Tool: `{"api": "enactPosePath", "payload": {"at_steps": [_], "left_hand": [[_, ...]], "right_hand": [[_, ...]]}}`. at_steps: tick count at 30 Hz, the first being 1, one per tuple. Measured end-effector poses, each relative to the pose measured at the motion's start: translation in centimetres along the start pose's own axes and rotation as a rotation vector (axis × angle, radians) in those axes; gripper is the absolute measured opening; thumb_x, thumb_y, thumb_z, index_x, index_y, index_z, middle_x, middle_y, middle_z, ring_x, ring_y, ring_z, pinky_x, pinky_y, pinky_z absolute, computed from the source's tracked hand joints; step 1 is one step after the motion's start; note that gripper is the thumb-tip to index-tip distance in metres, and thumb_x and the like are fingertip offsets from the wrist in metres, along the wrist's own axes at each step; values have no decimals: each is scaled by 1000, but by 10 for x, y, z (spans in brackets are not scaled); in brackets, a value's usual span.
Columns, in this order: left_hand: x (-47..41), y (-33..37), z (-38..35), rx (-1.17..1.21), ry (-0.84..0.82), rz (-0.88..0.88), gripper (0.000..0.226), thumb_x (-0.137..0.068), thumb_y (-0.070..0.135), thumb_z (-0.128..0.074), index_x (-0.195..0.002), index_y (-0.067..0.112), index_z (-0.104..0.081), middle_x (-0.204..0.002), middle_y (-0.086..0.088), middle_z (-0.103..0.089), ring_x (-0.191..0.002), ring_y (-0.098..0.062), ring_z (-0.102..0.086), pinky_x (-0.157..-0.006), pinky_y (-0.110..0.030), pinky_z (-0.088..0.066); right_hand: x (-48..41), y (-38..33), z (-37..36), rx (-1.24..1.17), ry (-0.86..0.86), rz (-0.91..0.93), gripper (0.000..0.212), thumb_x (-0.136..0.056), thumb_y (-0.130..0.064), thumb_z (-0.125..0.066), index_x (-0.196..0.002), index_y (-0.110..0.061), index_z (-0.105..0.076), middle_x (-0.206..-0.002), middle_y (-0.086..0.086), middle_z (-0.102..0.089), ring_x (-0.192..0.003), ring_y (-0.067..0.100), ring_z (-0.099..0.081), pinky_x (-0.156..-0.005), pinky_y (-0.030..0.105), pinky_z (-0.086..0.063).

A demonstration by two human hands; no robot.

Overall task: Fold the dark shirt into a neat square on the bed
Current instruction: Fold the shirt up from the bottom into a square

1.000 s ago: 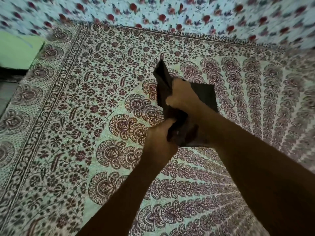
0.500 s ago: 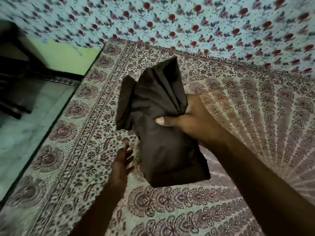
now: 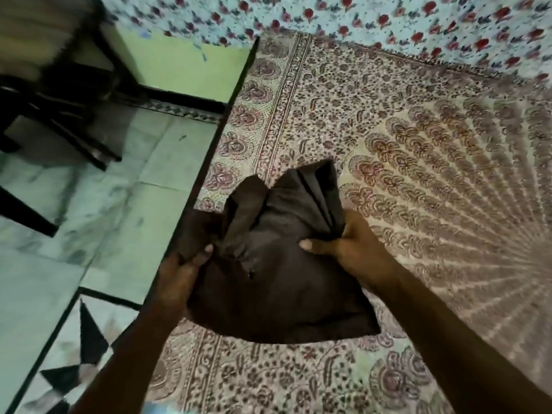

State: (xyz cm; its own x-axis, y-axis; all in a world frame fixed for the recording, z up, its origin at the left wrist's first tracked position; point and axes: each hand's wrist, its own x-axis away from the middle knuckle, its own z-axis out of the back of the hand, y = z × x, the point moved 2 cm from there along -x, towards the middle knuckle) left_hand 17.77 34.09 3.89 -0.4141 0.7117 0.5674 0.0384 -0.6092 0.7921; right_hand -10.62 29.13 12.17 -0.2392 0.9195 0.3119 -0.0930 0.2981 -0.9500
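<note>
Gripping the crumpled dark brown cloth shirt [image 3: 277, 282] at its sides, the left hand [image 3: 180, 273] and right hand [image 3: 351, 249] held it (bunched, not square) over the paisley-printed bed [image 3: 328, 109] near its left edge.

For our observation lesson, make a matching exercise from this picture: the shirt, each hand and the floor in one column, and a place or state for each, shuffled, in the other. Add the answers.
Column one
1. shirt
2. left hand
3. right hand
4. floor

Column two
A. grips the shirt's right side, thumb on top
B. pale tiles, left of the bedspread
C. dark, bunched at the top, over the bedspread
D. grips the shirt's left edge

Pairs: 1-C, 2-D, 3-A, 4-B
</note>
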Motion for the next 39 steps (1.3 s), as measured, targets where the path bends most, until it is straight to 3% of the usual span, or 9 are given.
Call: {"api": "enactPosePath", "payload": {"at_steps": [4,11,16,20,23,27,29,33,39], "left_hand": [[-3,18,60,-204,41,-173,42,-89,20,-81,-126,4,-69,-113,-8,-72,-103,-23,-69,-92,-35,-53],[-39,-35,87,-532,-112,-97,59,-75,61,-74,-114,17,-67,-109,-8,-74,-103,-32,-70,-91,-45,-58],[-41,-75,85,-656,-197,-43,98,-65,72,-75,-146,23,-52,-136,-11,-68,-123,-39,-64,-107,-50,-52],[-20,-84,94,-757,-280,-7,105,-76,38,-92,-159,21,-32,-150,-12,-56,-133,-38,-57,-113,-46,-46],[-14,-100,106,-862,-280,-25,102,-78,43,-89,-157,17,-31,-149,-15,-56,-131,-41,-57,-110,-50,-47],[-4,-110,109,-938,-225,-33,93,-85,52,-78,-155,13,-32,-145,-20,-59,-125,-47,-60,-104,-51,-49],[1,-118,109,-992,-247,-12,92,-87,58,-72,-154,14,-28,-144,-23,-59,-124,-49,-61,-102,-52,-50],[9,-115,104,-1238,-61,-99,83,-86,59,-72,-148,19,-33,-133,-20,-62,-121,-45,-59,-97,-56,-50],[-30,-75,64,-873,7,-376,63,-88,32,-79,-139,6,-53,-133,-22,-56,-128,-45,-50,-105,-58,-45]], "right_hand": [[34,42,-40,-167,199,-83,35,-81,12,-76,-112,-4,-75,-108,7,-80,-99,25,-77,-77,35,-64],[57,167,-63,-184,425,-372,37,-83,0,-82,-117,-11,-75,-111,5,-79,-103,27,-76,-93,48,-60],[72,226,-61,-110,586,-483,59,-81,-13,-87,-135,-12,-65,-129,10,-71,-120,33,-66,-105,52,-53],[97,222,-59,91,396,-451,99,-52,-23,-104,-138,-23,-56,-128,-7,-69,-114,14,-66,-92,34,-55],[120,230,-55,126,302,-477,116,-47,-10,-105,-147,-22,-46,-128,-6,-66,-114,19,-67,-86,27,-57],[140,228,-51,119,376,-509,96,-65,4,-94,-140,-31,-44,-119,10,-73,-97,22,-73,-85,38,-60],[145,227,-52,205,337,-520,95,-72,6,-89,-145,-28,-38,-110,-6,-67,-94,17,-68,-86,32,-59],[142,225,-54,450,318,-586,104,-72,-34,-94,-155,-32,-33,-99,2,-69,-98,33,-69,-91,42,-55],[83,183,-46,736,610,-254,57,-92,-41,-74,-136,-9,-57,-117,20,-57,-110,40,-57,-89,41,-48]]}}
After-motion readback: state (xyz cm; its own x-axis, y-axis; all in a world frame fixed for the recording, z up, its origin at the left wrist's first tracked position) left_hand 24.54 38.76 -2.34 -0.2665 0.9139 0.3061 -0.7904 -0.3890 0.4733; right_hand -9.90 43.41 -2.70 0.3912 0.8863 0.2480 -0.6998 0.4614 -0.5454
